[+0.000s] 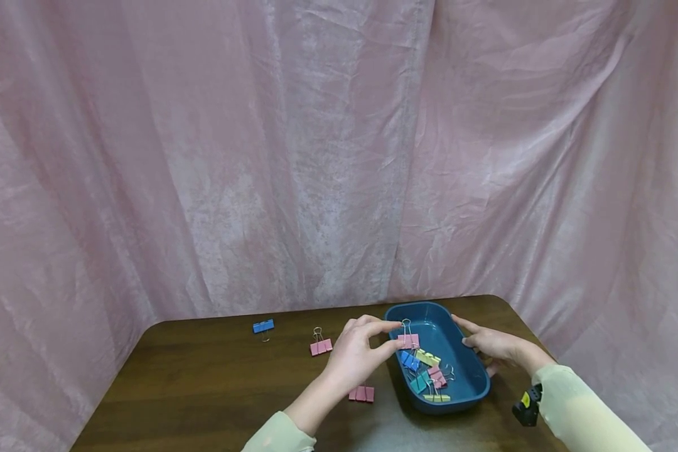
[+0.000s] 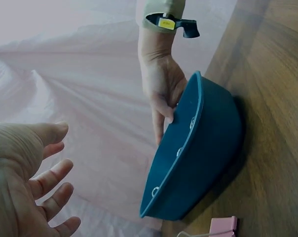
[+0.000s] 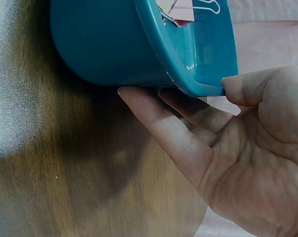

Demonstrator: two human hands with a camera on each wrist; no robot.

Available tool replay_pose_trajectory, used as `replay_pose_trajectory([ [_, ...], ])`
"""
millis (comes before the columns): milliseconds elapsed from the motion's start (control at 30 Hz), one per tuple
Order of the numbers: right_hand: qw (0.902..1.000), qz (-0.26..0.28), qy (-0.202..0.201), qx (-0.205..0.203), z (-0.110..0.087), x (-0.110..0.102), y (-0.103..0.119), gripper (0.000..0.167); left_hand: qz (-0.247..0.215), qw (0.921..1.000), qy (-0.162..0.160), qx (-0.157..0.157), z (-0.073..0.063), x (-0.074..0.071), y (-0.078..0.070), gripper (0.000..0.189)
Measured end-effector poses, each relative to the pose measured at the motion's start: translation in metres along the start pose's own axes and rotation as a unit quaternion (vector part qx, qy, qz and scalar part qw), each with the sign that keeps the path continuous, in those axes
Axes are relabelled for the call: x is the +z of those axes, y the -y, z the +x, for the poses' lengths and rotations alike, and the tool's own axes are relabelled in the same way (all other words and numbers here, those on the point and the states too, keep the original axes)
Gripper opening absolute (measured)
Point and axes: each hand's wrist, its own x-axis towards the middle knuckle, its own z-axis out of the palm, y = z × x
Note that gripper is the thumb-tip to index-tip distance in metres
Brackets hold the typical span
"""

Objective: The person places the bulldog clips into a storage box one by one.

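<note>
A deep blue-teal plastic tray (image 1: 466, 351) holds several binder clips: pink, blue, yellow and teal. My right hand (image 1: 494, 347) grips its right side, the thumb over the rim and the other fingers against the outer wall in the right wrist view. Over the tray's left rim is my left hand (image 1: 357, 351), thumb and fingers spread apart with nothing between them in the left wrist view. In the head view its fingertips overlap the edge of a pink binder clip (image 1: 408, 341), which lies on the pile with its wire handles up. The blue binder clip (image 1: 409, 360) is just below it.
On the brown wooden table (image 1: 203, 389) lie a blue binder clip (image 1: 263, 326) at the back left, a pink binder clip (image 1: 321, 347) left of my left hand, and another pink clip (image 1: 361, 393) near my left wrist. A pink curtain (image 1: 316, 157) hangs behind the table.
</note>
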Motion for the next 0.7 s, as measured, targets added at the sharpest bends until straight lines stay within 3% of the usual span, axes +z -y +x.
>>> replay_pose_trajectory([
  [333, 0.9999, -0.006, -0.011, -0.001, -0.003, 0.003, -0.001, 0.072, -0.024, 0.9995, -0.007, -0.017, -0.009, -0.01, 0.008, 0.034],
  [700, 0.9999, -0.008, -0.012, -0.002, -0.001, 0.002, -0.002, 0.07, -0.009, 0.9993, -0.035, -0.011, -0.019, -0.023, 0.021, 0.033],
])
